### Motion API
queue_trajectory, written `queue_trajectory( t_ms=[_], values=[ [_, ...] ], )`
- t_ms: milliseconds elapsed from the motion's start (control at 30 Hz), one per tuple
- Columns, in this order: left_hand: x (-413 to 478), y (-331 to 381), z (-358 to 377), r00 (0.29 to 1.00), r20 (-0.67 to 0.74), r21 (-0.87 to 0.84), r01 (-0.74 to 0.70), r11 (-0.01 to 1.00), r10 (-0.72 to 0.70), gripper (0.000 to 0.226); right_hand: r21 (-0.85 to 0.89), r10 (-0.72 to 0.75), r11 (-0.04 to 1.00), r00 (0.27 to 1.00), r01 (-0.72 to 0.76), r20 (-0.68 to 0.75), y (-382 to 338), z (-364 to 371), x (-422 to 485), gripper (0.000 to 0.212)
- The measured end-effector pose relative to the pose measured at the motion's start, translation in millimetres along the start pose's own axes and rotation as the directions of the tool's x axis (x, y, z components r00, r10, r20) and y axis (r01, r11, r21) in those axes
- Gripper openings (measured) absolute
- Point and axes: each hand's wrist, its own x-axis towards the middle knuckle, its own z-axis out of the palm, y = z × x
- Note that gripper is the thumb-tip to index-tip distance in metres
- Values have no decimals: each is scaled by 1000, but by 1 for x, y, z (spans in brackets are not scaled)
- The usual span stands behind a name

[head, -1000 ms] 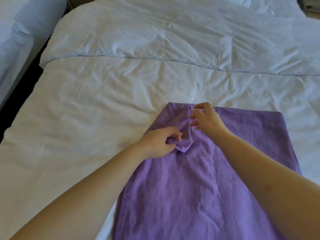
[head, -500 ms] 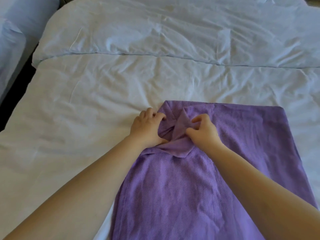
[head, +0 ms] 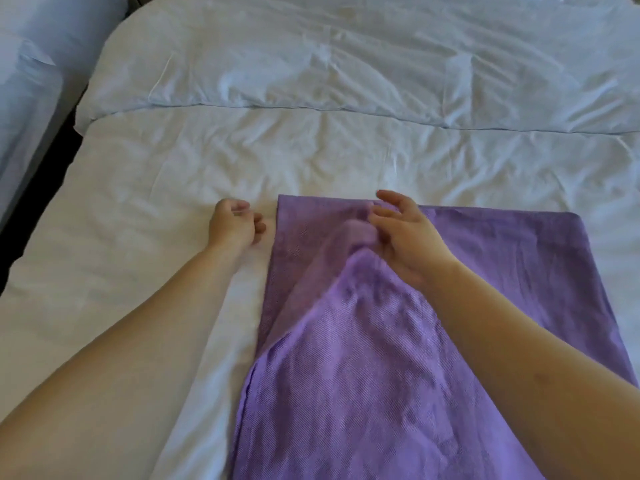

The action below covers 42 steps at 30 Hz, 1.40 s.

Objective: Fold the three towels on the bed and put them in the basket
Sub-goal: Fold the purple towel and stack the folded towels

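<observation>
One purple towel [head: 519, 271] lies flat on the white bed sheet [head: 156, 237], its far edge straight. A lighter upper layer [head: 363, 358] of the towel is bunched up the middle toward its far edge. My right hand [head: 405, 237] rests on the towel near that edge, fingers spread, at the tip of the upper layer. On the bare sheet just left of the towel's far left corner lies my left hand [head: 235, 226], loosely curled and holding nothing, not touching the cloth. No basket and no other towel is in view.
A white duvet [head: 346, 64] is folded back across the far half of the bed. A second bed [head: 27, 98] stands at the left, with a dark gap [head: 41, 188] between the two beds.
Both hands gripped the twisted far left corner of the towel; now that corner lies flat and square. My left hand has let go and moved left onto the sheet. My right hand has opened.
</observation>
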Motion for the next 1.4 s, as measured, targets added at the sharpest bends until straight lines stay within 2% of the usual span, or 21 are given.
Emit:
queue_trajectory(
  t_ms=[67, 100, 167, 233, 333, 367, 433, 467, 500, 567, 633, 667, 733, 800, 867, 933, 1000, 1067, 1133, 1233, 1400],
  values=[
    [-5, -4, -1, 995, 33, 83, -99, 992, 97, 9, 112, 62, 991, 986, -79, 152, -3, 19, 10, 43],
    [-10, -6, 0, 982, 73, 134, -184, 974, 175, 15, 72, 78, 993, 979, -92, 186, -1, 25, 14, 44],
    [-20, -10, 3, 934, 205, 169, -330, 929, 294, 23, -164, 45, 986, 987, -19, 156, 4, 29, 22, 38],
    [-22, -14, 8, 908, 292, 202, -367, 908, 302, 26, -455, -80, 887, 997, 77, 14, 8, 24, 28, 26],
    [-12, -13, 15, 943, 214, 380, -322, 867, 256, 63, -692, -280, 706, 957, 152, -75, 9, -1, 33, 19],
    [-10, -11, 17, 949, 160, 480, -316, 818, 273, 64, -739, -314, 651, 948, 171, -58, 9, -11, 35, 20],
    [-8, -7, 22, 913, 118, 674, -363, 643, 391, 47, -825, -349, 529, 937, 199, 3, 6, -27, 38, 23],
    [-8, -3, 25, 877, 132, 689, -416, 593, 462, 34, -861, -359, 464, 933, 209, 33, 5, -33, 39, 26],
    [-8, 0, 27, 847, 141, 643, -471, 603, 512, 22, -896, -367, 392, 929, 209, 56, 4, -38, 40, 29],
    [-5, 8, 28, 859, 127, 351, -507, 787, 497, 13, -953, -397, 240, 915, 183, 75, 1, -48, 42, 39],
    [0, 13, 27, 916, 181, 46, -370, 928, 357, 9, -984, -441, 109, 894, 138, 76, -6, -62, 44, 44],
    [3, 12, 27, 926, 228, 35, -315, 948, 300, 8, -992, -447, 63, 892, 111, 72, -11, -71, 44, 44],
    [11, 3, 28, 928, 294, 177, -287, 941, 228, 8, -998, -418, -6, 906, 60, 57, -18, -93, 45, 40],
    [16, -2, 28, 933, 271, 315, -317, 894, 236, 9, -996, -380, -87, 924, 9, 41, -22, -115, 43, 35],
    [18, -2, 29, 928, 229, 483, -372, 793, 296, 11, -985, -360, -169, 932, -30, 33, -25, -134, 41, 32],
    [13, 1, 34, 905, 235, 635, -419, 648, 355, 14, -976, -367, -211, 930, -48, 33, -27, -147, 40, 27],
    [7, 5, 44, 867, 284, 642, -489, 590, 409, 15, -970, -401, -233, 916, -67, 33, -31, -157, 38, 19],
    [2, 10, 54, 841, 314, 560, -538, 630, 440, 15, -967, -421, -244, 906, -76, 35, -37, -166, 37, 20],
    [5, 13, 57, 857, 276, 527, -513, 677, 435, 15, -962, -387, -266, 921, -69, 41, -47, -177, 34, 28],
    [16, 11, 49, 898, 248, 566, -438, 698, 363, 16, -929, -263, -367, 963, -51, 51, -66, -201, 29, 41],
    [24, 6, 46, 895, 261, 611, -443, 656, 361, 11, -892, -259, -423, 965, -156, -46, -91, -251, 24, 27]
  ],
)
